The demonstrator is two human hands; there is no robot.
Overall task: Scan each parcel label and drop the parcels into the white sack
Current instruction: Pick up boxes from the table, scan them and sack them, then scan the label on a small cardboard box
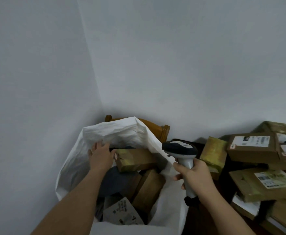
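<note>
The white sack (115, 129) stands open in the corner below me. It holds several parcels: a long brown taped box (137, 158) on top, a second brown box (149, 187), a dark grey bag (116, 182) and a grey labelled parcel (122, 214). My left hand (101, 155) reaches into the sack with fingers spread. Its thumb lies against the left end of the long box. My right hand (194, 173) grips the handle of the barcode scanner (179, 147) at the sack's right rim. The scanner's dark head points left.
A pile of cardboard parcels sits at the right: a labelled box (252, 146), a flat labelled box (264, 184) and an upright taped box (213, 151). A wooden chair back (157, 129) stands behind the sack. Two white walls meet in the corner.
</note>
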